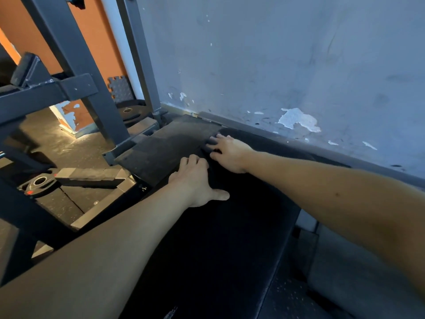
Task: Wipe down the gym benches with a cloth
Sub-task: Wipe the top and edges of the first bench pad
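Black padding of the bench (230, 238) stretches to the far wall, where your right hand (227, 153) presses spread fingers onto what looks like a dark cloth (210, 142), while your left hand (195, 178), thumb splayed and finger curl unclear, braces the left edge, probably for reach.
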Demonstrator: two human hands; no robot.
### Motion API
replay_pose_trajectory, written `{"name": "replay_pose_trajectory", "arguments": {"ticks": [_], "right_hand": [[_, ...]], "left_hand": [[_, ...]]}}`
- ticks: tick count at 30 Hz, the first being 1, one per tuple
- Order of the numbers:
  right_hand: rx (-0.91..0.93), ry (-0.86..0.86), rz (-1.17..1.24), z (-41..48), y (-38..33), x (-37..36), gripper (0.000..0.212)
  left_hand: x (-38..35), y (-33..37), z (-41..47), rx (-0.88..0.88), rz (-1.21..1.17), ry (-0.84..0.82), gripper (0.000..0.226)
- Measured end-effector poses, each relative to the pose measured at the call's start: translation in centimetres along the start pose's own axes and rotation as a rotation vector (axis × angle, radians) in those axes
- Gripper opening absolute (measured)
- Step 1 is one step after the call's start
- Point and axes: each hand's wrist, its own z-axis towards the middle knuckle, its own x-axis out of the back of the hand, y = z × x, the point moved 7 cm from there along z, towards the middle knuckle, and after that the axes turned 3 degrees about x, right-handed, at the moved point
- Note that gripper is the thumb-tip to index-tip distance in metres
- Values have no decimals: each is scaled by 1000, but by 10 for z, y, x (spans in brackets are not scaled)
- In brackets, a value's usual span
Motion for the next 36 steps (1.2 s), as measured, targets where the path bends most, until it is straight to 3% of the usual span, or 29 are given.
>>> {"name": "replay_pose_trajectory", "arguments": {"ticks": [4,10,19,25,29,33,36], "right_hand": [[64,-4,7,-45,10,-1,48],[-282,133,3,-26,69,15,41],[47,122,30,-123,-20,-19,45],[-210,177,29,-119,59,-6,47],[-332,221,44,-121,52,0,45],[-305,271,71,-157,13,-11,44],[-227,306,114,-197,-16,-29,44]], "left_hand": [[-1,-1,-1,-6,16,14,101],[0,1,-2,17,12,-2,101],[1,2,-4,0,-5,-4,102],[-1,1,-9,26,-27,35,99],[4,7,-14,68,-34,15,98],[8,34,-38,25,53,113,70],[-6,45,-59,-46,9,59,73]]}}
